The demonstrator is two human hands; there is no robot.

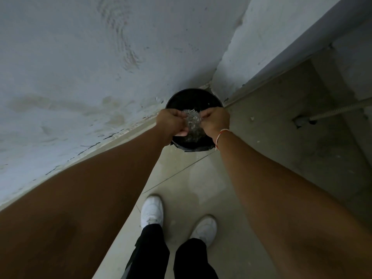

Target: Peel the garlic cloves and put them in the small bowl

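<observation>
garlic peelings [192, 122] sit bunched between our left hand [171, 121] and right hand [215, 121], both curled tight on them over the black bin [193, 97] in the floor's corner, so we should loosen over its middle.

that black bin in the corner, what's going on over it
A person stands at a black bin set on the floor in the wall corner. Both the left hand and the right hand are held over its opening, gripping a pale, crinkled bundle between them, likely garlic skins being thrown away. White shoes show below. No bowl or cloves are in view.
</observation>
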